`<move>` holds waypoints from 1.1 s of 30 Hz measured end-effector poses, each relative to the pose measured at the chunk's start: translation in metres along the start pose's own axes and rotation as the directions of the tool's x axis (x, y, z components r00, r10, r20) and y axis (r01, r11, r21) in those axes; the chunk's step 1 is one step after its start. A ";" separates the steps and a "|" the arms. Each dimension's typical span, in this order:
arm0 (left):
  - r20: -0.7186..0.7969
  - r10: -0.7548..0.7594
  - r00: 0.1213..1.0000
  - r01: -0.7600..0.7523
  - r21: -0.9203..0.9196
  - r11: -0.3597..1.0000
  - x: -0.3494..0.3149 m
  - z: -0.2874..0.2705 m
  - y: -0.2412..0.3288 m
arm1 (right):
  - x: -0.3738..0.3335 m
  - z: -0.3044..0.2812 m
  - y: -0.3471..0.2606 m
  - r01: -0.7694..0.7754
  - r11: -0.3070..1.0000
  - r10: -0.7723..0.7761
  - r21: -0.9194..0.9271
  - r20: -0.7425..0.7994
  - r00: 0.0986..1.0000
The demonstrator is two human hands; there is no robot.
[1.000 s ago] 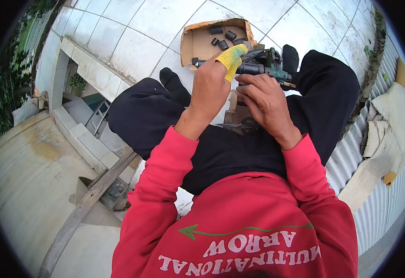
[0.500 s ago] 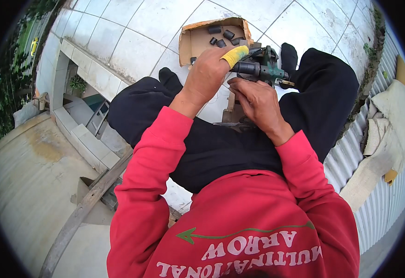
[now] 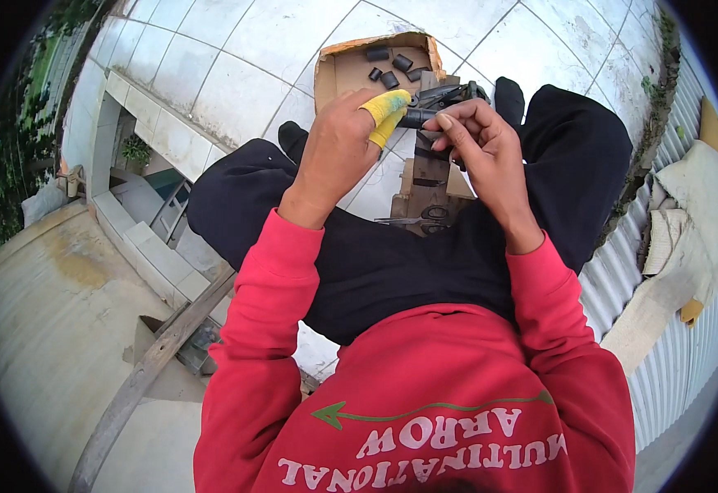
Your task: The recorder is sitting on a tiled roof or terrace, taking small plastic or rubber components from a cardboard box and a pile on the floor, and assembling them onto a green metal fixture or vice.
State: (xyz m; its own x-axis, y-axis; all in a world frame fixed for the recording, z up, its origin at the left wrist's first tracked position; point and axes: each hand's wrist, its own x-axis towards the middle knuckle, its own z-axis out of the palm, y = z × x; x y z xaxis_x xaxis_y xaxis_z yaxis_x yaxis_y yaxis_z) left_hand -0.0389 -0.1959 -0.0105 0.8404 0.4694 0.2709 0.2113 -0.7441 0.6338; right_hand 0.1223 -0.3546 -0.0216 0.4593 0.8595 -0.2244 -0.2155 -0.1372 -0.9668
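Between my hands is a short black cylinder (image 3: 414,118), lying roughly level. My left hand (image 3: 333,144), with yellow covers on some fingers, is closed around its left end. My right hand (image 3: 480,138) pinches at its right end with thumb and fingertips; anything finer between them is too small to make out. Just beyond the cylinder stands a dark metal tool (image 3: 445,94), largely hidden by my right hand. A wooden piece (image 3: 430,171) with dark bands lies below my hands, between my legs. Scissors (image 3: 434,215) rest at its near end.
An open cardboard box (image 3: 338,70) holding several black cylinders (image 3: 389,80) sits on the white tiled floor (image 3: 236,82) past my hands. My bent legs flank the work. At left are a low tiled ledge (image 3: 158,246) and a wooden beam (image 3: 158,357); corrugated sheeting (image 3: 614,279) stands at right.
The black cylinder has come away from the green metal tool and shifted left in my left hand. My right hand has risen from below the tool to pinch the cylinder's end, uncovering the scissors.
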 end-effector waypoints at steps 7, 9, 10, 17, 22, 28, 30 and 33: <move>0.046 0.033 0.998 -0.039 0.132 0.990 0.000 -0.004 0.003 | 0.018 0.000 -0.013 -0.020 1.000 0.020 -0.002 0.028 0.999; 0.034 0.038 0.999 -0.042 0.135 0.990 -0.003 -0.001 0.004 | 0.024 -0.001 -0.021 0.006 0.993 0.002 -0.120 0.060 0.998; 0.031 0.007 0.999 -0.012 0.140 0.990 -0.004 0.001 0.006 | 0.027 -0.001 -0.025 0.035 0.972 -0.014 -0.234 0.092 0.996; -0.046 -0.249 0.967 0.252 0.077 0.965 -0.011 0.017 0.019 | 0.051 0.000 -0.043 0.208 0.828 -0.089 -0.520 0.245 0.965; -0.046 -0.362 0.931 0.363 0.024 0.932 -0.016 0.025 0.019 | 0.065 0.006 -0.040 0.274 0.814 -0.106 -0.512 0.333 0.937; -0.038 -0.428 0.903 0.421 -0.118 0.899 -0.017 0.018 0.034 | 0.058 0.007 -0.041 0.227 0.853 -0.110 -0.470 0.264 0.958; -0.033 -0.451 0.892 0.438 -0.182 0.880 -0.017 0.019 0.034 | 0.055 0.008 -0.045 0.241 0.830 -0.102 -0.504 0.287 0.952; -0.081 -0.434 0.897 0.398 -0.277 0.875 -0.020 0.027 0.027 | 0.054 0.007 -0.043 0.335 0.793 -0.173 -0.509 0.338 0.925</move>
State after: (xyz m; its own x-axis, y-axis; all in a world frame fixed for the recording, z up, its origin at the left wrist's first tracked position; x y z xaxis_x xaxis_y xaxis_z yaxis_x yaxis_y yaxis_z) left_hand -0.0365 -0.2386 -0.0187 0.6221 0.7825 0.0273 0.3808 -0.3328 0.8627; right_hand 0.1507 -0.2985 0.0085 0.1706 0.9853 0.0011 0.4219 -0.0720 -0.9038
